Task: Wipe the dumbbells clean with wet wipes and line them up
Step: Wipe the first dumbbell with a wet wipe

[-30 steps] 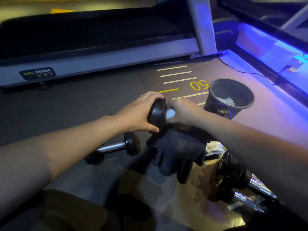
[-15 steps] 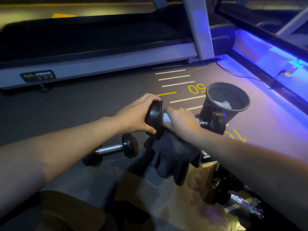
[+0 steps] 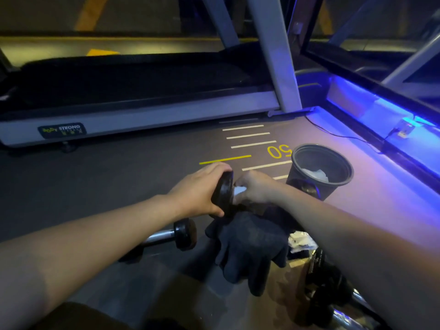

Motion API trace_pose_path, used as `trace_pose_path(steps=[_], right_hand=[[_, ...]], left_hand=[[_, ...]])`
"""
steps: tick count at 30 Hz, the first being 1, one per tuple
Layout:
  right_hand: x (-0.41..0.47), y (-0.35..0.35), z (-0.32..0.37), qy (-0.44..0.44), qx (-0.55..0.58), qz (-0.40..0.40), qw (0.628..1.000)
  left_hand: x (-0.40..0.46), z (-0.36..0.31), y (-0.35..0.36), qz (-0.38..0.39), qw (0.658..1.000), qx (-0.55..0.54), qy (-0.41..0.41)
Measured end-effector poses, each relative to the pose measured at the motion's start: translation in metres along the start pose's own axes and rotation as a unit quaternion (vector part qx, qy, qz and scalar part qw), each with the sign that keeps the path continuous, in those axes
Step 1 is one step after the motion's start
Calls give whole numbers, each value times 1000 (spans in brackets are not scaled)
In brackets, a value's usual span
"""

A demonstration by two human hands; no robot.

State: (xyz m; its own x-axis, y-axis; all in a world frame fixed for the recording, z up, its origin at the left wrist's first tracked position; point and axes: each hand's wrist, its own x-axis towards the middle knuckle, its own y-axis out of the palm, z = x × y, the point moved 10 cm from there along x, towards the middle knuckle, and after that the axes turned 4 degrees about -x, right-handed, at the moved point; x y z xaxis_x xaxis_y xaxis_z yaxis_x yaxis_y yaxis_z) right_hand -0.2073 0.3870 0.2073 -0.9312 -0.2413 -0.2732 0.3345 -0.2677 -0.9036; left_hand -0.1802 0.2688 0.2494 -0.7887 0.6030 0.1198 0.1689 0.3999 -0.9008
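- left hand (image 3: 197, 191) grips the raised dumbbell (image 3: 223, 190) by its end weight; keep it steady.
- right hand (image 3: 256, 188) pinches the wet wipe (image 3: 239, 190) on the bar; rub around it fully.
- another dumbbell (image 3: 171, 234) lies on the floor beneath.

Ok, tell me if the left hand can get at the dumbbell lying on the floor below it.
Probably yes: the dumbbell on the floor lies uncovered just below the left hand, but that hand now holds the lifted dumbbell and must let go first.
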Motion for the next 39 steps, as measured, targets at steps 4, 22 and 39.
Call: trace_pose_path(steps=[4,22,39], right_hand=[[-18,-1,4,3,-66,-109,992],[-8,1,-4,59,-30,-40,997],[-44,-17,-26,75,-152,-68,983]], left_hand=[[0,-1,-3,1,1000,10,0],[-2,-1,-4,7,1000,17,-2],[-2,-3,-4,15,999,33,-1]])
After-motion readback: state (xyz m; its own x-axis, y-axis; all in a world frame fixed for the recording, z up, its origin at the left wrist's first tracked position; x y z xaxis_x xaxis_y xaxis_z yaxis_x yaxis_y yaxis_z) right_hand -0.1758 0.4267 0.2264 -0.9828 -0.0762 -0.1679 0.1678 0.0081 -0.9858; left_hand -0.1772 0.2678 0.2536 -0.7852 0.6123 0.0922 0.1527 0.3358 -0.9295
